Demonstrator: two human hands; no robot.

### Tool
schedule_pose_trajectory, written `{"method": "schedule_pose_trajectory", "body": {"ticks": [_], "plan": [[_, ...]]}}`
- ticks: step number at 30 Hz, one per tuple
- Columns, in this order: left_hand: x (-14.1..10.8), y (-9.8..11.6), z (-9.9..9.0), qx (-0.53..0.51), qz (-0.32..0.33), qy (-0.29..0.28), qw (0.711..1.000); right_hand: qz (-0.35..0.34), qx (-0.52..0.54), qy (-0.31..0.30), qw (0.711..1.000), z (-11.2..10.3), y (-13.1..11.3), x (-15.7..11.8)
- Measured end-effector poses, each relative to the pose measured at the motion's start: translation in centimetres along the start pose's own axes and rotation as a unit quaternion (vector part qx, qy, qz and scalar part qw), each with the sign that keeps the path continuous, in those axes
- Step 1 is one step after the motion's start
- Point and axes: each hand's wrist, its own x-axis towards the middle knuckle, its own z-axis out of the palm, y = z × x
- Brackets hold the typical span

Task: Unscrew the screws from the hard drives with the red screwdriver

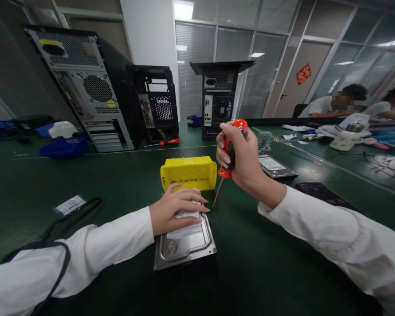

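A silver hard drive lies on the green table in front of me. My left hand rests flat across its upper part, fingers stretched out, covering much of the label. In my right hand is a red and black screwdriver, gripped by its handle with the shaft slanting down. Its tip hangs just right of the drive, and I cannot tell whether it touches anything. Directly behind the drive stands a yellow bin with several small dark pieces, probably screws, inside.
Computer cases stand at the back, with another red screwdriver before them. To the right lie a second hard drive and a black phone-like object. A blue bin sits at left, near a labelled bag. People sit beyond.
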Motion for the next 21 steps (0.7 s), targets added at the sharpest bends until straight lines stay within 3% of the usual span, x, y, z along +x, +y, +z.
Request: {"method": "schedule_pose_trajectory", "body": {"ticks": [9, 21], "plan": [[0.0, -0.3, 0.1, -0.007, 0.008, 0.009, 1.0, 0.013, 0.051, -0.004, 0.999, 0.0, -1.1, 0.5], [0.2, -0.3, 0.1, -0.001, 0.0, 0.012, 1.0, -0.021, 0.033, -0.009, 0.999, 0.5, -1.1, -0.3]]}}
